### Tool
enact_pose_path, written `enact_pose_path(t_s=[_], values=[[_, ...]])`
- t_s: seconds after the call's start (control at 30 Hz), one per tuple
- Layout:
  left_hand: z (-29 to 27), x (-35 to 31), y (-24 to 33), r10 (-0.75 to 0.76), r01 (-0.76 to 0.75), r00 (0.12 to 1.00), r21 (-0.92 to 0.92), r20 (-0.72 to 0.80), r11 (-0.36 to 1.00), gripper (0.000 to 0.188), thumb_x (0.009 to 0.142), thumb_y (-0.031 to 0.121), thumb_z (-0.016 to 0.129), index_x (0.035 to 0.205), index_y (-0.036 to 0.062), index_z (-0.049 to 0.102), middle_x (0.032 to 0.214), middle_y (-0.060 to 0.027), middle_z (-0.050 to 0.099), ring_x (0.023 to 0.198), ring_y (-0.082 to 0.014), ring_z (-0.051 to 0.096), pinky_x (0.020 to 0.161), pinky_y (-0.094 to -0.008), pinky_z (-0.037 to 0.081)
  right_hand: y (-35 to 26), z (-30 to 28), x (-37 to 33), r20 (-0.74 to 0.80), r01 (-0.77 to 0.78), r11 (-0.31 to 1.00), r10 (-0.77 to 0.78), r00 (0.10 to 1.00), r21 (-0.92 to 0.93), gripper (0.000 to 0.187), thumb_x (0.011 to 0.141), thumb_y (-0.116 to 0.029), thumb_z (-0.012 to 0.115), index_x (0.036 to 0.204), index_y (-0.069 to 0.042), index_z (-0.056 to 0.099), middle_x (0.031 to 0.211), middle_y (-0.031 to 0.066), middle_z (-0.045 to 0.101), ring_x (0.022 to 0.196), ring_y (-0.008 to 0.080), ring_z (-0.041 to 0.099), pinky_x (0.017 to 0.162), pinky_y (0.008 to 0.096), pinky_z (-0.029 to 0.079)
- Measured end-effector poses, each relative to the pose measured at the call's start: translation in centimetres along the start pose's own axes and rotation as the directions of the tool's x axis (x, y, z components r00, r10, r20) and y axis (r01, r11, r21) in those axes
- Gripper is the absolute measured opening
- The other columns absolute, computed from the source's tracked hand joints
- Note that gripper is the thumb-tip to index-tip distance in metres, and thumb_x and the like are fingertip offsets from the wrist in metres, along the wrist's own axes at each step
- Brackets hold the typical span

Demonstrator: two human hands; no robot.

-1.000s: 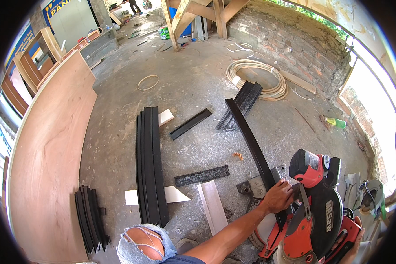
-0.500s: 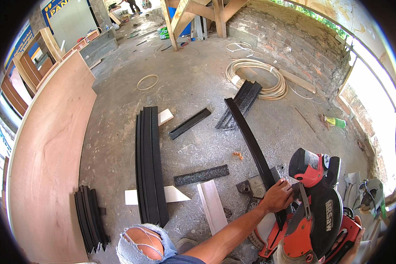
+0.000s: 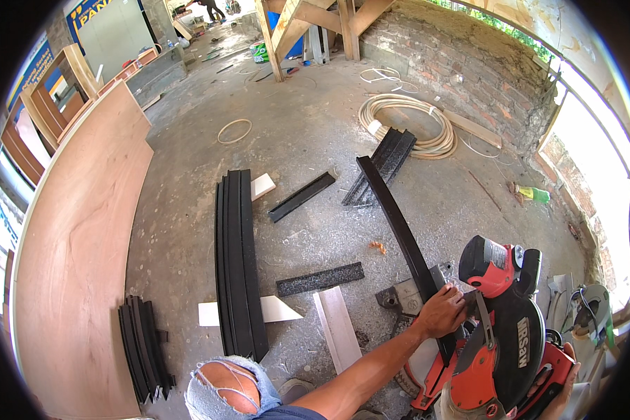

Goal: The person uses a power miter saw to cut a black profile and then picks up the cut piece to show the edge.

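— See any change?
— Hardly any over the last second. Note the same grip: left hand [image 3: 441, 313] clamped on the black bar [image 3: 400, 229], right hand [image 3: 565, 392] wrapped around the red handle [image 3: 558, 364] of the saw [image 3: 518, 332].
— Read that how?
— As a steady hold, with bar across the base [image 3: 407, 299], far end out over the floor [image 3: 308, 140].

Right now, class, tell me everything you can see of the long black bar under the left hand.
The long black bar is narrow and dark, with a slight sheen; its material is uncertain. It slants from upper left to lower right. The far end overlaps a black profile in view; contact is unclear. The left hand grips its near part at the red-and-black saw.
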State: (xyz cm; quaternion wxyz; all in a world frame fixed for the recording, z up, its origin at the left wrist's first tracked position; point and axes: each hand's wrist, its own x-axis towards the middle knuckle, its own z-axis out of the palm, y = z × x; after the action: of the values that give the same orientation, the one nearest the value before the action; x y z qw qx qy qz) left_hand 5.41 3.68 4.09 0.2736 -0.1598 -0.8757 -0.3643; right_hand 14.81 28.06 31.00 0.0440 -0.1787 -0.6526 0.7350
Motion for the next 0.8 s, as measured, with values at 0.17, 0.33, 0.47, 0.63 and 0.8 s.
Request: enact_pose_path(t_s=[0.17,0.33,0.47,0.63,0.8], values=[[-0.01,-0.05,-0.02,-0.012,0.012,1.000,0.000,0.021,1.000,0.025,0.089,0.023,0.064,0.093,-0.0014,0.065,0.105,-0.0180,0.062,0.111,-0.0335,0.058,0.109,-0.0458,0.038,0.00,-0.13,-0.06,0.001,-0.003,1.000,0.003,1.000,0.000,0.054,0.104,-0.054,0.052,0.132,-0.009,0.059,0.089,0.0071,0.068,0.071,0.0166,0.061,0.061,0.0276,0.052],[0.01,-0.12,-0.05,-0.016,0.016,1.000,-0.004,0.006,1.000,0.025,0.089,0.024,0.064,0.093,-0.0012,0.065,0.104,-0.0178,0.063,0.111,-0.0337,0.057,0.109,-0.0458,0.038,0.01,-0.03,-0.16,0.004,-0.004,1.000,0.004,1.000,-0.002,0.054,0.104,-0.054,0.052,0.132,-0.009,0.060,0.089,0.0071,0.068,0.071,0.0166,0.061,0.061,0.0276,0.052],[-0.02,-0.06,-0.04,-0.014,0.015,1.000,-0.009,0.009,1.000,0.025,0.088,0.023,0.064,0.093,-0.0009,0.065,0.104,-0.0175,0.063,0.111,-0.0338,0.057,0.109,-0.0459,0.038,-0.01,-0.05,-0.25,0.003,-0.003,1.000,0.003,1.000,0.001,0.054,0.104,-0.054,0.052,0.132,-0.009,0.060,0.089,0.0070,0.068,0.071,0.0166,0.061,0.061,0.0276,0.052],[-0.11,0.02,0.08,0.000,0.000,1.000,-0.004,-0.012,1.000,0.025,0.088,0.023,0.064,0.093,-0.0012,0.065,0.103,-0.0177,0.063,0.112,-0.0339,0.058,0.110,-0.0462,0.038,-0.20,-0.18,-0.45,0.002,0.003,1.000,-0.003,1.000,0.005,0.053,0.104,-0.054,0.052,0.131,-0.009,0.060,0.089,0.0070,0.068,0.071,0.0167,0.061,0.061,0.0276,0.052],[0.19,-0.16,-0.25,-0.003,0.003,1.000,0.007,0.003,1.000,0.025,0.089,0.022,0.062,0.093,-0.0015,0.065,0.102,-0.0179,0.063,0.111,-0.0343,0.058,0.110,-0.0470,0.038,-0.13,0.09,-0.35,0.004,-0.001,1.000,0.001,1.000,0.001,0.053,0.104,-0.054,0.052,0.131,-0.009,0.060,0.089,0.0069,0.068,0.071,0.0167,0.061,0.061,0.0277,0.052]])
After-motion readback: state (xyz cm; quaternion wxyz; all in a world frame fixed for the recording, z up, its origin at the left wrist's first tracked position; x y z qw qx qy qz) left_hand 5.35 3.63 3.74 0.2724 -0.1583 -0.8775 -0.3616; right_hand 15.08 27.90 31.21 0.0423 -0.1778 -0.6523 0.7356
